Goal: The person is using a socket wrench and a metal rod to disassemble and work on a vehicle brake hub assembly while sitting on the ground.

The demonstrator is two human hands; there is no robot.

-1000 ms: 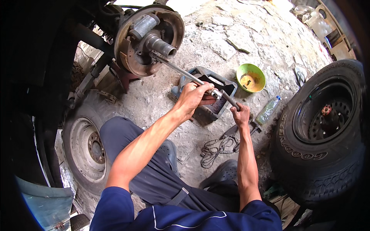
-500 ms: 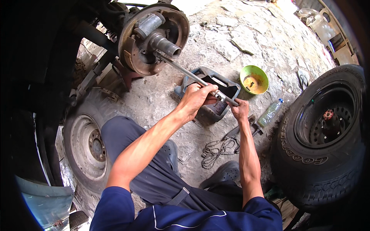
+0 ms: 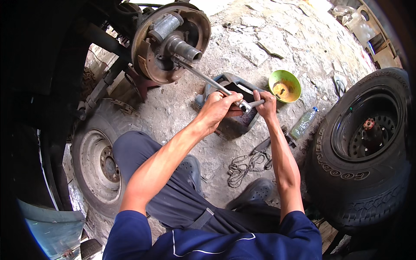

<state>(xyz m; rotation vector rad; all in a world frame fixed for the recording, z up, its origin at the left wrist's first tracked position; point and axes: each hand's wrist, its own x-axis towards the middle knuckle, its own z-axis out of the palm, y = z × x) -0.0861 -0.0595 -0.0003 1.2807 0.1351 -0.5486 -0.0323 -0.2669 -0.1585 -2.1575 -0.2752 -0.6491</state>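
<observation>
A long metal socket wrench (image 3: pixel 203 78) slants from the wheel hub (image 3: pixel 187 50) toward me. Its far end meets the rusty brake backing plate (image 3: pixel 144 64) just below the hub's tube; the exact contact is too small to make out. My left hand (image 3: pixel 219 108) is closed around the bar close to its near end. Closed on the short cross handle, my right hand (image 3: pixel 265 105) holds it pointing right and slightly away from me. Beneath both hands stands a cut-open dark plastic canister (image 3: pixel 203 99), partly covered by them.
A green bowl (image 3: pixel 294 79) with brownish residue sits right of the canister. Nearer lie a plastic bottle (image 3: pixel 304 123) and a coiled cord (image 3: pixel 238 171). Tires flank me: one on the right (image 3: pixel 346 186), another on the left (image 3: pixel 97 164). The stone floor (image 3: pixel 242 43) is uneven.
My right hand has moved away from me, swinging the cross handle from pointing near-right to pointing right and slightly far. My left hand stays around the bar, almost in place.
</observation>
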